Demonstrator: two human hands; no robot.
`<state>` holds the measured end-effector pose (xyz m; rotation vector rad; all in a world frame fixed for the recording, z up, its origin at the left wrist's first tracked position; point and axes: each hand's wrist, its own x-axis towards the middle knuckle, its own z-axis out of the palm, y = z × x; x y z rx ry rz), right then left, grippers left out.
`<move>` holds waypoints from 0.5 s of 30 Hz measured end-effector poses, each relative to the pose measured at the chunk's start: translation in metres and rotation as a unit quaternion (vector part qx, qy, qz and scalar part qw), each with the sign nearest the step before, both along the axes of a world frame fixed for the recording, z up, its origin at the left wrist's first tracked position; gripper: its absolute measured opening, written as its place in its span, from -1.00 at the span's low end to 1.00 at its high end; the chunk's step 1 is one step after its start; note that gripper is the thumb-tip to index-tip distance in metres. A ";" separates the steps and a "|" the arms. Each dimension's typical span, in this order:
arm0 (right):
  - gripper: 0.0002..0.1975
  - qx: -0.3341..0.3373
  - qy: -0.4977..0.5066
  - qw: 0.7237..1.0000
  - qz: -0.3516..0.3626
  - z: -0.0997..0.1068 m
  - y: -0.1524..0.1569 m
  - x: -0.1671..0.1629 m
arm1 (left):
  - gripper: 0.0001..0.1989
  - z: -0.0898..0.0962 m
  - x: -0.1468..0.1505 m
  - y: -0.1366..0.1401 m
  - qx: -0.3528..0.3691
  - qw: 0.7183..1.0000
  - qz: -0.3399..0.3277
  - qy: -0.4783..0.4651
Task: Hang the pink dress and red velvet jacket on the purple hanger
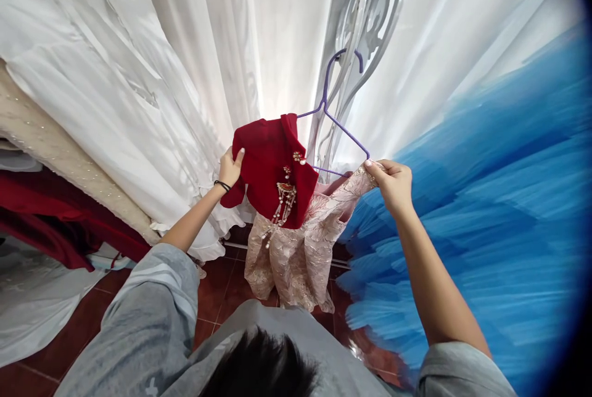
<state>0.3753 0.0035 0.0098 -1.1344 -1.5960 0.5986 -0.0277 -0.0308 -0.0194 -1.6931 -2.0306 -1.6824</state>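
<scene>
A purple hanger [348,132] hangs by its hook near a white scrollwork metal stand. On its left side is a red jacket [263,156] with beaded ornaments down the front. Beneath the jacket shows a pale pink patterned dress [296,255], whose right shoulder lies by the hanger's right end. My left hand [230,167] is closed on the red jacket's sleeve, thumb on top and fingers behind. At the dress's right shoulder, my right hand [393,182] pinches the pink fabric beside the hanger tip.
White gowns [120,76] hang on the left, with a beige sparkly garment [60,144] and dark red cloth [60,215] nearer me. Blue tulle [485,218] fills the right side. The white scrollwork stand [393,21] rises behind the hanger. Reddish-brown tiles [217,283] cover the floor.
</scene>
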 end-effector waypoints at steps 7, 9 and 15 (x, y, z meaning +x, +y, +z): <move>-0.58 0.022 -0.041 0.999 -0.013 0.002 -0.004 0.004 | -0.44 0.076 -0.047 0.037 0.059 0.998 -0.003 -0.014; -0.57 0.029 -0.037 0.999 -0.020 0.000 -0.003 0.004 | -0.45 0.086 -0.049 0.046 -0.034 0.994 -0.097 -0.029; -0.53 0.023 -0.038 0.999 -0.007 0.003 -0.006 0.000 | -0.44 0.099 -0.011 0.044 -0.032 0.980 -0.181 0.075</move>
